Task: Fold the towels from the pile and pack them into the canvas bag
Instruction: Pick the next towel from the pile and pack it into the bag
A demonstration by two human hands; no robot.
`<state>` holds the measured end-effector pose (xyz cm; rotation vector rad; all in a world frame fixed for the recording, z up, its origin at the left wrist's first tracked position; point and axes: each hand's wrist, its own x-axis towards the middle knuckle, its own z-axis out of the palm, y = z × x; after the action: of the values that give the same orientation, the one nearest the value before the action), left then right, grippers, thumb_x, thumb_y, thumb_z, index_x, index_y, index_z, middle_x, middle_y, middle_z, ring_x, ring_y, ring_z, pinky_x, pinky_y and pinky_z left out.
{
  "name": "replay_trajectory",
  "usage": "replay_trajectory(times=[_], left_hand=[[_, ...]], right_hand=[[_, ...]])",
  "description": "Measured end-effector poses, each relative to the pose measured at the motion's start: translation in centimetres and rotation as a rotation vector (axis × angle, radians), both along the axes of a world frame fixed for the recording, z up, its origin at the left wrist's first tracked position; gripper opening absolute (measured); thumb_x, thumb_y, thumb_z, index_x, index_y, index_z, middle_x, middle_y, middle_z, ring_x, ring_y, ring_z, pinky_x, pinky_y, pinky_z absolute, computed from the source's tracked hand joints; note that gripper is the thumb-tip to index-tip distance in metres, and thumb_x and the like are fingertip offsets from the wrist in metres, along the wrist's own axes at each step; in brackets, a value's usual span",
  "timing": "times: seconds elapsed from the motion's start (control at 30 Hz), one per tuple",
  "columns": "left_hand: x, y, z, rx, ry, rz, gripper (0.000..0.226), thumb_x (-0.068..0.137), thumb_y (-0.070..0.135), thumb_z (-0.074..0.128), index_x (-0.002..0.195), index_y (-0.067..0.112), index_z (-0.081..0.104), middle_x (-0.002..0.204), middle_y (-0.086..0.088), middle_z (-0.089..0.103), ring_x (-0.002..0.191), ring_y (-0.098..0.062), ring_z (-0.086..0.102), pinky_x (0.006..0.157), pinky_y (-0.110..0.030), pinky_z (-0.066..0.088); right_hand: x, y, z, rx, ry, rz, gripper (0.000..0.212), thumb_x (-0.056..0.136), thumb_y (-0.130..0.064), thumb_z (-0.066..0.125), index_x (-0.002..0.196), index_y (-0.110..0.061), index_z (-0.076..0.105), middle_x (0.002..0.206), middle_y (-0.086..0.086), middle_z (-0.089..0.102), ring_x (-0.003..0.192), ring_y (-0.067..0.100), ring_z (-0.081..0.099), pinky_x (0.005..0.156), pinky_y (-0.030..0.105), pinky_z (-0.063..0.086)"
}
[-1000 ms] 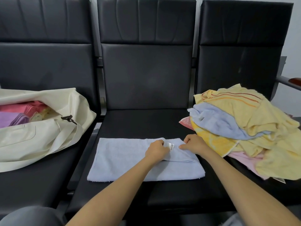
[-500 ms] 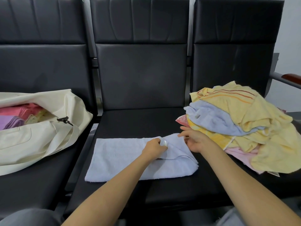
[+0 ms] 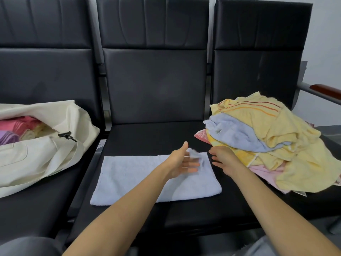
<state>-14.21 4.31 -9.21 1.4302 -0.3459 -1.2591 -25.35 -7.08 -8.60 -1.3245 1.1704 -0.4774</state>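
Bare middle seat [image 3: 147, 137] lies open between the canvas bag [image 3: 36, 163] and the towel pile [image 3: 276, 135].

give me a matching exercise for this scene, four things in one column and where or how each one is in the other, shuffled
Things
1. canvas bag
2. light blue towel
3. towel pile
4. left hand

Places or states
A. heaped on the right seat
B. spread flat on the middle seat
C. lying on the left seat
D. open, fingers straight, over the flat towel's right end

Pairs: 1-C, 2-B, 3-A, 4-D
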Motion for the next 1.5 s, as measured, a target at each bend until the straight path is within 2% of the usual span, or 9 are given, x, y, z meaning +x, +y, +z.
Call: replay_trajectory(times=[0.07,0.17,0.33,0.5,0.7,1.0,1.2,1.37,1.5], left_hand=[[-0.4,-0.4,-0.1,0.029,-0.054,-0.053,0.052,0.101,0.049,0.034,0.124,0.007,0.055,0.123,-0.013,0.061,0.105,-0.027,0.064,0.088,-0.038,0.054],[-0.4,0.2,-0.5,0.054,-0.266,-0.092,0.039,0.102,0.035,0.041,0.124,0.007,0.057,0.123,-0.010,0.060,0.105,-0.023,0.061,0.091,-0.035,0.050],[3.0,4.8,-2.0,0.200,-1.052,-0.212,0.027,0.097,0.014,0.050,0.120,0.012,0.065,0.124,0.000,0.062,0.110,-0.016,0.057,0.088,-0.018,0.039],[8.9,12.2,-3.1,0.460,-1.373,-0.112,0.033,0.093,0.004,0.044,0.118,0.015,0.063,0.121,-0.003,0.061,0.104,-0.019,0.058,0.081,-0.024,0.043],[12.6,16.8,-3.1,0.826,-1.235,0.048,0.070,0.086,0.045,0.066,0.132,0.000,0.039,0.133,-0.019,0.042,0.123,-0.036,0.044,0.097,-0.039,0.041],[14.1,17.2,-3.0,0.903,-1.065,0.017,0.076,0.074,0.067,0.065,0.114,0.003,0.056,0.110,-0.004,0.058,0.087,-0.020,0.057,0.073,-0.029,0.048],[12.8,16.9,-2.3,0.857,-1.044,0.057,0.055,0.081,0.053,0.066,0.106,0.005,0.059,0.085,-0.001,0.056,0.080,-0.019,0.056,0.061,-0.027,0.041],[10.8,14.9,0.1,0.613,-1.076,0.108,0.044,0.097,0.026,0.050,0.130,-0.003,0.046,0.103,-0.012,0.061,0.110,-0.032,0.055,0.079,-0.032,0.039],[9.5,12.8,2.7,0.433,-1.003,0.105,0.022,0.089,0.018,0.058,0.107,0.010,0.050,0.107,-0.011,0.057,0.096,-0.024,0.055,0.068,-0.028,0.038]], right_hand=[[-0.1,0.0,-0.1,-0.229,0.163,0.062,0.028,0.094,-0.006,0.051,0.121,0.001,0.057,0.126,0.020,0.057,0.113,0.030,0.055,0.095,0.040,0.049],[-0.5,0.3,-0.3,-0.531,0.303,0.243,0.025,0.095,-0.009,0.049,0.117,-0.009,0.062,0.123,0.009,0.061,0.102,0.018,0.055,0.084,0.028,0.044],[-0.2,1.6,-1.5,-0.671,0.427,0.779,0.030,0.098,-0.025,0.054,0.127,-0.024,0.059,0.135,-0.006,0.053,0.117,0.008,0.050,0.099,0.021,0.038],[0.4,2.4,-2.1,-0.862,0.550,0.927,0.039,0.099,-0.031,0.052,0.137,-0.027,0.050,0.146,-0.004,0.039,0.133,0.013,0.038,0.112,0.028,0.030],[0.7,3.3,-2.4,-0.962,0.598,0.980,0.042,0.102,-0.030,0.043,0.144,-0.026,0.041,0.148,-0.003,0.033,0.136,0.015,0.031,0.111,0.030,0.030],[0.9,3.7,-2.0,-0.979,0.637,0.997,0.043,0.103,-0.028,0.041,0.145,-0.025,0.039,0.150,-0.002,0.032,0.136,0.017,0.032,0.109,0.030,0.031],[1.1,3.8,-1.9,-0.983,0.657,1.005,0.042,0.102,-0.028,0.041,0.144,-0.025,0.039,0.149,-0.002,0.032,0.136,0.016,0.031,0.108,0.030,0.032],[0.8,3.5,-1.8,-0.960,0.619,0.997,0.041,0.102,-0.027,0.042,0.143,-0.025,0.042,0.147,-0.003,0.035,0.134,0.016,0.034,0.108,0.031,0.034],[0.6,3.2,-2.1,-0.879,0.454,0.900,0.032,0.100,-0.023,0.048,0.131,-0.024,0.054,0.138,-0.004,0.047,0.121,0.013,0.049,0.103,0.028,0.041]])
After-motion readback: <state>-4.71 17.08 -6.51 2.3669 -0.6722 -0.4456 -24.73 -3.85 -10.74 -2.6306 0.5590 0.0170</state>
